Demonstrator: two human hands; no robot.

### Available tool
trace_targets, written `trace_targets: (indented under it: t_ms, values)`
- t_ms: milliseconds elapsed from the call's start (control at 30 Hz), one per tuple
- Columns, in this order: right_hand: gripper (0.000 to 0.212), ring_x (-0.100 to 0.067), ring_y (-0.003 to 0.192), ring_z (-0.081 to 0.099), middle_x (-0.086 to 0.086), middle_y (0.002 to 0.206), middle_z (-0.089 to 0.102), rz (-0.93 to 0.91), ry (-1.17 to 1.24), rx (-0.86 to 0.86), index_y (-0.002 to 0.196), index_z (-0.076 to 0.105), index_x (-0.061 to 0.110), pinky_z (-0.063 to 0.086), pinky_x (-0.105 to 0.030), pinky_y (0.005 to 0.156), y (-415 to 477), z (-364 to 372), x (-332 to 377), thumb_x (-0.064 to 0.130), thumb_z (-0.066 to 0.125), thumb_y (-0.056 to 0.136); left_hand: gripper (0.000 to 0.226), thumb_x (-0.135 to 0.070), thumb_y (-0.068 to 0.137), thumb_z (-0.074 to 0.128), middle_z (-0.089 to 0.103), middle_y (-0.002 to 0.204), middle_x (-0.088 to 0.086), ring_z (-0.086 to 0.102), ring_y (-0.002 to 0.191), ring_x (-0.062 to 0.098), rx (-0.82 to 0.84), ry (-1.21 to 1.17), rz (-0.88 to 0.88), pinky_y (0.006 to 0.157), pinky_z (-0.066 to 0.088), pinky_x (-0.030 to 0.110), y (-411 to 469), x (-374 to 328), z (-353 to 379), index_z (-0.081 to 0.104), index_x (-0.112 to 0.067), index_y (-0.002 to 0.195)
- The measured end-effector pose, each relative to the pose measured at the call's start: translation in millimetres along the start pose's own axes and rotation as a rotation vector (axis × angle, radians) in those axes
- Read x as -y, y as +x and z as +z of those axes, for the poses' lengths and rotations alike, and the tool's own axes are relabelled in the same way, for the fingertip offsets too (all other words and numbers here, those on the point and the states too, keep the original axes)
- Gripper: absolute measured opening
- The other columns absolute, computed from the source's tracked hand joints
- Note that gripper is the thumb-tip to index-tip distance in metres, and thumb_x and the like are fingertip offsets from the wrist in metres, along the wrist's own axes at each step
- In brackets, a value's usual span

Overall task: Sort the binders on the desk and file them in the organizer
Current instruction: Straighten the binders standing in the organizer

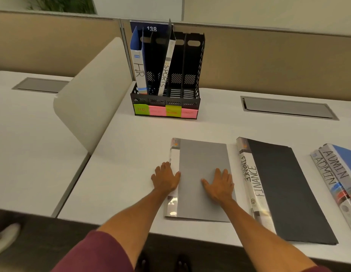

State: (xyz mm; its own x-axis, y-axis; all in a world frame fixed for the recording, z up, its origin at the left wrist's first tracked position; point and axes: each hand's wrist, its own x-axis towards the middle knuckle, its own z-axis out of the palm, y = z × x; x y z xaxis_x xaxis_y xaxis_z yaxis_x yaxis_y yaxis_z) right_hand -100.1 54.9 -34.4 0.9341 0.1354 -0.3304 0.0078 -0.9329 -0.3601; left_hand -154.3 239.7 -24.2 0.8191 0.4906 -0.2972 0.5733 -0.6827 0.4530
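A: Status?
B: Both hands flat and open on the grey binder point(202, 177), lying mid-desk point(131, 154). Left hand point(165, 178) at its spine, right hand point(220, 184) on its cover.
A: Why?
B: Probably steadying it to lift. Organizer point(166, 103) holds HR, SPORTS.

Bare desk point(143, 138) between grey binder point(202, 169) and organizer point(193, 75), free to pass. Walled left by white divider point(92, 99), crowded right by FINANCE binder point(278, 183) and ADMIN binders point(335, 173). Left two slots taken by HR binder point(139, 71) and SPORTS binder point(166, 67); right two open.
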Motion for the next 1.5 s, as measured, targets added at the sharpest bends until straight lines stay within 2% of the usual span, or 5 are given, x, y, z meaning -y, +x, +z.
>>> trace_targets:
  t_ms: [267, 467, 667, 1100, 1500]
  values:
    - [0.085, -0.036, 0.147, -0.004, -0.015, 0.16, -0.004, -0.055, -0.005, 0.04, 0.152, 0.01, 0.017, 0.005, -0.052, 0.118, 2, 7, 9, 0.063, 0.044, 0.089, 0.055, -0.024, 0.089, 0.062, 0.05, 0.133, 0.015, 0.052, 0.119, 0.033, 0.029, -0.489, -0.176, 0.1, 0.046, 0.045, 12, -7, -16, 0.038, -0.004, 0.134]
    - [0.083, -0.035, 0.148, -0.005, -0.014, 0.16, -0.005, -0.07, 0.044, 0.072, 0.153, 0.006, 0.02, 0.002, -0.054, 0.117, 5, 1, 10, 0.069, 0.031, 0.09, 0.033, 0.005, 0.084, 0.059, 0.069, 0.092, 0.013, 0.067, 0.065, 0.023, 0.201, -0.998, -0.206, 0.044, 0.049, 0.022, 13, -14, -53, 0.057, 0.006, 0.117]
    - [0.075, -0.029, 0.149, -0.001, -0.009, 0.162, -0.004, -0.146, 0.17, 0.094, 0.154, 0.001, 0.021, 0.003, -0.051, 0.119, 13, -19, 26, 0.061, 0.025, 0.096, 0.037, 0.002, 0.087, 0.053, 0.064, 0.104, 0.019, 0.065, 0.077, 0.03, 0.239, -1.148, -0.115, 0.065, 0.057, 0.038, 17, -44, -88, 0.046, -0.011, 0.121]
    - [0.079, -0.021, 0.149, 0.009, -0.001, 0.162, 0.008, -0.586, 0.532, -0.132, 0.154, 0.008, 0.023, 0.014, -0.045, 0.118, 23, -162, 137, 0.061, 0.038, 0.092, 0.05, 0.009, 0.081, 0.064, 0.069, 0.1, 0.008, 0.068, 0.087, 0.022, 0.01, -1.398, 0.287, 0.072, 0.056, 0.036, 22, -128, -181, 0.047, -0.013, 0.122]
    - [0.098, -0.024, 0.146, 0.021, -0.003, 0.162, 0.008, -0.875, 0.492, 0.103, 0.153, -0.013, 0.022, 0.028, -0.043, 0.116, 4, -246, 184, 0.02, 0.064, 0.091, 0.055, 0.005, 0.079, 0.067, 0.053, 0.127, 0.017, 0.057, 0.115, 0.033, -0.122, -1.277, 0.495, 0.093, 0.051, 0.055, 7, -168, -241, 0.042, -0.014, 0.124]
